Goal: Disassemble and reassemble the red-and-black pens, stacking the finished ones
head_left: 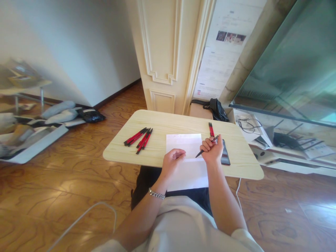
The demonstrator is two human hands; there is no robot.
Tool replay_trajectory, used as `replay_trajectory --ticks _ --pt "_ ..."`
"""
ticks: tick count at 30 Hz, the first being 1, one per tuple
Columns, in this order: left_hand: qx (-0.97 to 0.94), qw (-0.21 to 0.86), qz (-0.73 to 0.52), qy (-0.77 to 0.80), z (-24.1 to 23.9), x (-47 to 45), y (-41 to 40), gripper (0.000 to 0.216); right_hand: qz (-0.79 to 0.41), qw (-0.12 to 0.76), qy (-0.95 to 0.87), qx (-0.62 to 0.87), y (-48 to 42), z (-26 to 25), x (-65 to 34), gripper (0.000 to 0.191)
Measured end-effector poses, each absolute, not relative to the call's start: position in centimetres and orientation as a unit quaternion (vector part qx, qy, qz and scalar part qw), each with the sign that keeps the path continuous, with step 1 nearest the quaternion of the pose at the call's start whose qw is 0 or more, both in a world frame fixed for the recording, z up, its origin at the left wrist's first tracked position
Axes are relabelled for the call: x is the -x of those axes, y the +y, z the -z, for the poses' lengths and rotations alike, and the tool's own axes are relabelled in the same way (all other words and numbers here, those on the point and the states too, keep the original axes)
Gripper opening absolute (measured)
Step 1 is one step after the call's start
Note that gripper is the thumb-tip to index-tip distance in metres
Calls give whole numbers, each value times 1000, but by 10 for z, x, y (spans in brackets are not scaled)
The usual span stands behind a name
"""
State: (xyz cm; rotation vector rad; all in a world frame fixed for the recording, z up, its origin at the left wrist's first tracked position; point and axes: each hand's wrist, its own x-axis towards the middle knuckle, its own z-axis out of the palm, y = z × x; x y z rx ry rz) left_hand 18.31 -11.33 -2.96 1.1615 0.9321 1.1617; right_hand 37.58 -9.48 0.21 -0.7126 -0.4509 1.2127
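My right hand [212,149] is closed around a black pen [200,153], which slants with its tip down and to the left, above the paper. A white sheet of paper [190,178] lies on the small table, its near end reaching past the table edge. Over the sheet's left side, my left hand [173,161] is curled with thumb and fingers close together; whether anything is between them is hidden. Several red and black pens [139,139] lie in a loose bunch at the table's left. More red pens [211,129] lie beyond my right hand.
A dark phone [225,155] lies on the light wood table [246,162], beside my right wrist. Behind the table stand a cream panel [162,45] and a black bag [217,110]. A white cable [238,192] hangs at the right. A filled white tray [39,145] is on the floor.
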Motion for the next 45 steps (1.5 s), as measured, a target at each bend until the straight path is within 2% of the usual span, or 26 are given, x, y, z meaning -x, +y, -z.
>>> replay_trajectory --ticks 12,16,21,28,31,38,40,42,45 --pt "-601 503 -460 418 34 -177 -86 20 -570 737 -195 307 -88 -6 -378 35" --pt "-677 415 -415 444 33 -186 -68 22 -562 743 -190 310 -85 -4 -384 33" --pt "-800 231 -353 427 33 -201 -45 25 -551 748 -193 316 -79 -3 -389 34" --pt "-847 142 -289 422 48 -208 -36 21 -543 751 -198 319 -62 -1 -390 41" --pt "-849 137 -294 417 51 -206 -36 22 -519 753 -189 357 -50 2 -388 37" --pt "-856 108 -286 417 50 -205 -36 25 -387 689 -212 575 -31 19 -376 58" --pt "-856 104 -286 418 50 -205 -36 24 -405 670 -229 578 -30 24 -373 54" --pt "-855 100 -281 425 51 -205 -36 24 -432 649 -255 572 -30 30 -371 42" --pt "-854 95 -270 435 50 -205 -37 25 -399 632 -324 581 -29 41 -369 28"
